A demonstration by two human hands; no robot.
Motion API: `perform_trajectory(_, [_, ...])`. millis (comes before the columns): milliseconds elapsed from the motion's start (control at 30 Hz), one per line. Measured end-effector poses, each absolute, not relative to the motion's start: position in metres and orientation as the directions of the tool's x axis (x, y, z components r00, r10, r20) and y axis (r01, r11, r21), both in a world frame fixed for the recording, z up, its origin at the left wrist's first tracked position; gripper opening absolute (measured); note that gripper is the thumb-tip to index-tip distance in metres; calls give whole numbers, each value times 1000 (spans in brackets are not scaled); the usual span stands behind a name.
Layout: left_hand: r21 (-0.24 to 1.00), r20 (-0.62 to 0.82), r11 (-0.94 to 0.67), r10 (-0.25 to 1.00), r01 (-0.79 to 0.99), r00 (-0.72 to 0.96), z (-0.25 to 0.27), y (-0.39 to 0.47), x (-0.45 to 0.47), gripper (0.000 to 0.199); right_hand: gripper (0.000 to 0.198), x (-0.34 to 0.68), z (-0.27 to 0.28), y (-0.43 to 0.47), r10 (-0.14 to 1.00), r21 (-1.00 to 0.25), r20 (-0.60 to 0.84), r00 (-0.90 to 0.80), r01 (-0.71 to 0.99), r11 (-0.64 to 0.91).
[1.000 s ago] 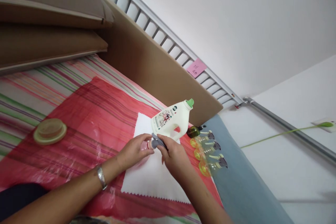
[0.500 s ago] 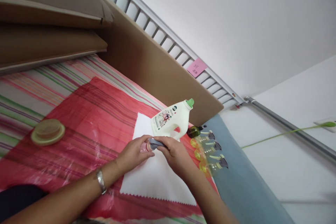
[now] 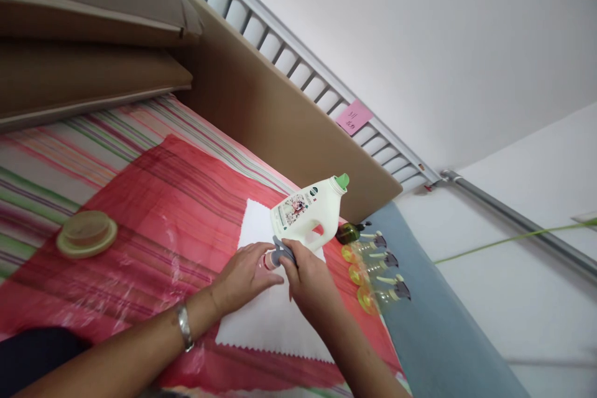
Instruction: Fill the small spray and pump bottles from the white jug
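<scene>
Over the white cloth with a zigzag edge (image 3: 275,326), both hands are on a small bottle with a pinkish collar (image 3: 269,261) and a grey spray head (image 3: 282,255). My left hand (image 3: 240,278) curves around the bottle's body, its thumb pointing out to the right; the fingers hide most of the body. On the grey head, my right hand (image 3: 308,280) is closed, thumb and fingers gripping it. Just beyond the hands is a white detergent jug (image 3: 303,211) with a green cap and a floral label.
Several bottles line the right edge: a dark green bottle (image 3: 347,233) and clear yellow-bottomed spray bottles (image 3: 368,300). A round lidded tub (image 3: 86,234) sits at left on the red plastic sheet (image 3: 153,249). A brown board (image 3: 280,121) and white railing (image 3: 284,62) stand behind.
The bottle and both hands have shifted slightly right. The grey head now points more upward, and my left thumb has come away from the bottle. The view has moved a little.
</scene>
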State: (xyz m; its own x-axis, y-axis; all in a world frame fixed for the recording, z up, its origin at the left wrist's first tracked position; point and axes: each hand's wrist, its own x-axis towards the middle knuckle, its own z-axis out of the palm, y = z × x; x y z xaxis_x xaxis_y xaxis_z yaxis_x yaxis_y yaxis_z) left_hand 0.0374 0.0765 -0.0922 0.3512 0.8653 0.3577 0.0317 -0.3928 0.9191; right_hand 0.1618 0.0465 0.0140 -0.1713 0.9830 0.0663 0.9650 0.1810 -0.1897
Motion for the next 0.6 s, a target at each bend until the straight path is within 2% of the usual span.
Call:
perform_trajectory(67, [925, 351, -378, 881, 27, 316, -92, 77, 39, 40, 27, 160, 13, 45, 984, -184, 68, -162, 968, 172])
perform_trajectory(167, [930, 354, -366, 883, -18, 309, -92, 79, 41, 24, 27, 159, 14, 45, 983, -168, 65, -172, 969, 181])
perform_trajectory(300, [924, 364, -380, 848, -37, 386, -90, 82, 37, 19, 26, 161, 16, 48, 982, -156, 55, -179, 970, 186])
perform_trajectory(400, [917, 370, -399, 823, -24, 431, -89, 81, 33, 20, 26, 162, 16, 49, 980, -160, 62, -189, 967, 196])
perform_trajectory(533, [939, 333, -341, 876, -40, 350, -88, 79, 36, 40, 26, 161, 14, 47, 974, -166, 65, -215, 960, 223])
perform_trajectory(600, [945, 323, -324, 889, -53, 324, -89, 80, 38, 30, 27, 161, 14, 46, 972, -150, 60, -228, 960, 235])
